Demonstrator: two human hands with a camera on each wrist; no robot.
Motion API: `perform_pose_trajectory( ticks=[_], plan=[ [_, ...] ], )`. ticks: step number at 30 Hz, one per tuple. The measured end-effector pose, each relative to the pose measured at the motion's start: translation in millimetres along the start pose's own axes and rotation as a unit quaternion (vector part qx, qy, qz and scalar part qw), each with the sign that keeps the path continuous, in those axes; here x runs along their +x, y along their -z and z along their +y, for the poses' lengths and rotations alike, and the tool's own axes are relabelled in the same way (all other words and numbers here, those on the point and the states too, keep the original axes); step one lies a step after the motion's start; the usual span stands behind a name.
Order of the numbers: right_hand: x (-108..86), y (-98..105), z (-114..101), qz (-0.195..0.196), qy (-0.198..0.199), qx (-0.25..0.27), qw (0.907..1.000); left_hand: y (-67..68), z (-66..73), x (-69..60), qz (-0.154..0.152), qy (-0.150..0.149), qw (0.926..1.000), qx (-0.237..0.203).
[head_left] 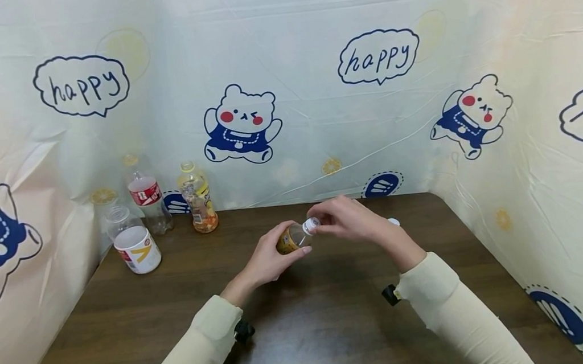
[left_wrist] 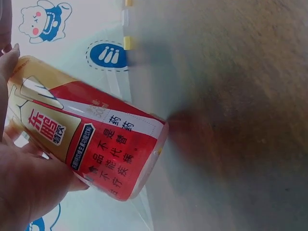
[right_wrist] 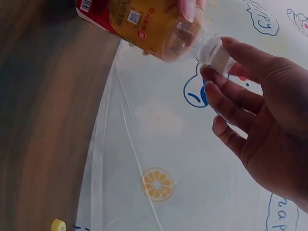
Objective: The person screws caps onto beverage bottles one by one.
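Observation:
My left hand [head_left: 269,258] grips a plastic drink bottle [head_left: 288,241] round its body, above the table. The bottle is tilted, its neck up toward the right. In the left wrist view its label [left_wrist: 91,137] is red and gold with Chinese print, and the base points down to the right. At the bottle's mouth is a white cap [right_wrist: 221,60], pinched between the thumb and fingers of my right hand [head_left: 348,217]. Whether the cap is loose or screwed tight I cannot tell. The right wrist view shows the right hand's other fingers [right_wrist: 228,137] loosely bent.
At the table's [head_left: 127,320] back left stand a wide bottle with a white label [head_left: 137,250], a clear red-labelled bottle [head_left: 147,196] and a yellow-topped bottle [head_left: 198,198]. Behind the right wrist lies a small white object [head_left: 394,221]. A printed curtain [head_left: 307,123] encloses the back and sides.

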State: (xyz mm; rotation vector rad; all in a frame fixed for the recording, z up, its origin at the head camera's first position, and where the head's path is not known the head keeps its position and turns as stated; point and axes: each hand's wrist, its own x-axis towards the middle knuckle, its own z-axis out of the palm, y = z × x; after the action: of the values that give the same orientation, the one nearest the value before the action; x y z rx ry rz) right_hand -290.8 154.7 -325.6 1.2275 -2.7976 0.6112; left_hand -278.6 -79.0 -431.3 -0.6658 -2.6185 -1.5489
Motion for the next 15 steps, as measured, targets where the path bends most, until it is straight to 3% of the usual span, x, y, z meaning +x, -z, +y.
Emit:
perform_pose_trajectory(
  ticks=[10,15],
  plan=[
    [-5.5,17,2,-0.03,0.076,0.014,0.9966,13.1,8.3,3.8,-0.068,0.003,0.9977,0.004],
    [-6.0,20,2,-0.031,0.088,0.038,0.9949,17.1,12.4,4.5,-0.088,0.013,0.996,0.0]
  ],
)
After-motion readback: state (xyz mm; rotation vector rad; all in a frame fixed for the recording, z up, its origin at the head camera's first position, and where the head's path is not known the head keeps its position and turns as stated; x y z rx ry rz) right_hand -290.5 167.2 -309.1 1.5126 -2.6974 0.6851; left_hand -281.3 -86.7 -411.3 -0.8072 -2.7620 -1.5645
